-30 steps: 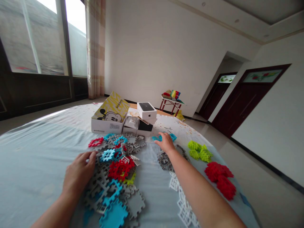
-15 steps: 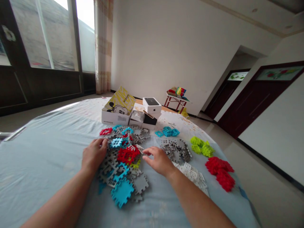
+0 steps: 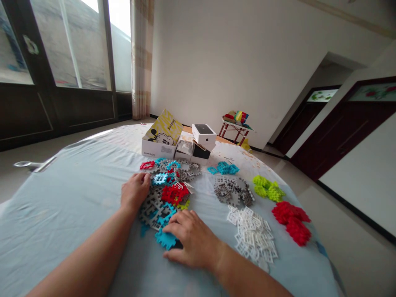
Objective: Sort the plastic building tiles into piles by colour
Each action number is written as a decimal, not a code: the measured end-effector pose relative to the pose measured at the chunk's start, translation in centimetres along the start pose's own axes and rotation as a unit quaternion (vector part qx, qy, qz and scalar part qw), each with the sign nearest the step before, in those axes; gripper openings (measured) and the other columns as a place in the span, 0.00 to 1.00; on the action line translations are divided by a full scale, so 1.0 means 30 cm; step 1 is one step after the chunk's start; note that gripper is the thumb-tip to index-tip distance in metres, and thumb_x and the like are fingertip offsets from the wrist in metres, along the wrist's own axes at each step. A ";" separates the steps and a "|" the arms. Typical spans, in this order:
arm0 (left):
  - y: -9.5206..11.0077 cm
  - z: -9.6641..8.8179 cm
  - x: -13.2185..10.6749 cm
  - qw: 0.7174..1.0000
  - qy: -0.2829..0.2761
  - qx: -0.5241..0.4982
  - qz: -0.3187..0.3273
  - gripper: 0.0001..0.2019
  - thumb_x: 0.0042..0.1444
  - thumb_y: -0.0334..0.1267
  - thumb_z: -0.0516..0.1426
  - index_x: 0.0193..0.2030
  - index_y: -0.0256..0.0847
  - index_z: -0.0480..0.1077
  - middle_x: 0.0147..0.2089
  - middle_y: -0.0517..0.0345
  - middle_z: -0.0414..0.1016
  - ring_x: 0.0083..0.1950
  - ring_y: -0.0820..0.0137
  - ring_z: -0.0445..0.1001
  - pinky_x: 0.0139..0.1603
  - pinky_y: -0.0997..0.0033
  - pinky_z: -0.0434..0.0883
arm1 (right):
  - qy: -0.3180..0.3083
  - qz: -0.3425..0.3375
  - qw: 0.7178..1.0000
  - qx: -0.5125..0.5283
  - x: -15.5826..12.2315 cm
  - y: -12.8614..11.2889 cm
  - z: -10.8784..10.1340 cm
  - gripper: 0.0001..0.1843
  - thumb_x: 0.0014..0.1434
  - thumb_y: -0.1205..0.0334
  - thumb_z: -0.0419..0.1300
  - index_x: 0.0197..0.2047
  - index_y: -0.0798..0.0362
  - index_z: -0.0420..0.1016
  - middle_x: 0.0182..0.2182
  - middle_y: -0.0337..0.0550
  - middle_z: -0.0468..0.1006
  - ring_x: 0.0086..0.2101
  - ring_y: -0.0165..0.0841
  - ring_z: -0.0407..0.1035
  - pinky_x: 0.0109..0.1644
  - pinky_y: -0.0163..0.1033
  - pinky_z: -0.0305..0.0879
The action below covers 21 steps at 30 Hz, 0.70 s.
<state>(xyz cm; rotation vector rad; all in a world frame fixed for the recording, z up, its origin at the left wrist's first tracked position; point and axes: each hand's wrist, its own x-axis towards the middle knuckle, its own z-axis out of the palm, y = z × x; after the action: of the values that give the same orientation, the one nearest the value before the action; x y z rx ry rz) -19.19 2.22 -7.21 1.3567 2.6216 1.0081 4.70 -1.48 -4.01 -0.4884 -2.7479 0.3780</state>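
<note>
A mixed pile of notched plastic building tiles lies in front of me: grey pieces, red pieces and a blue window tile. My left hand rests at the pile's left edge with its fingers curled together; what they hold, if anything, is hidden. Over the near end, my right hand reaches with fingers and thumb apart, above a blue square tile. Its palm covers the pieces beneath.
Sorted heaps lie to the right: blue, grey, white window frames, lime green and red. Behind the pile stand an open yellow-lidded box and a white phone box on smaller boxes.
My right hand has moved from the middle of the pile toward me, over the near tiles. The left hand stays at the pile's left edge. The view has shifted slightly.
</note>
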 end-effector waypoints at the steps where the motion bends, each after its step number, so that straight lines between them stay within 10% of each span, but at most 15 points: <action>1: -0.001 0.000 0.000 1.000 0.001 -0.001 0.000 0.23 0.56 0.50 0.40 0.42 0.43 0.71 0.47 0.50 0.73 0.48 0.60 0.70 0.45 0.65 0.63 | 0.009 0.006 1.000 0.011 0.000 0.002 -0.010 0.18 0.52 0.51 0.60 0.45 0.49 0.71 0.42 0.43 0.72 0.44 0.36 0.63 0.49 0.42 0.55; 7: -0.001 -0.002 0.000 1.000 0.001 -0.004 0.001 0.22 0.56 0.49 0.41 0.42 0.44 0.72 0.48 0.51 0.72 0.48 0.60 0.70 0.45 0.65 0.64 | 0.080 0.150 0.975 0.147 -0.002 0.063 -0.063 0.10 0.58 0.57 0.54 0.36 0.53 0.73 0.28 0.39 0.73 0.31 0.30 0.65 0.36 0.34 0.59; 14: 0.004 -0.008 0.001 1.000 -0.004 -0.009 -0.003 0.22 0.56 0.49 0.41 0.41 0.43 0.72 0.49 0.49 0.72 0.48 0.59 0.70 0.45 0.63 0.64 | 0.121 0.265 0.913 0.285 -0.027 0.171 -0.009 0.22 0.52 0.54 0.60 0.49 0.55 0.68 0.28 0.38 0.71 0.29 0.29 0.65 0.33 0.33 0.61; 21: -0.004 -0.008 0.004 1.000 -0.008 -0.018 -0.001 0.22 0.56 0.49 0.41 0.42 0.43 0.71 0.50 0.50 0.71 0.49 0.58 0.69 0.47 0.61 0.63 | 0.144 0.252 0.935 0.201 -0.040 0.213 -0.035 0.17 0.54 0.62 0.54 0.47 0.56 0.70 0.37 0.46 0.74 0.37 0.33 0.68 0.43 0.38 0.64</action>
<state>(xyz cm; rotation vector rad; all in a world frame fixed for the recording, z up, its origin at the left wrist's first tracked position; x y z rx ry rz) -19.42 2.14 -7.06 1.3473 2.5792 1.0346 7.97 4.08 -5.36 -1.0387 -2.1529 0.8894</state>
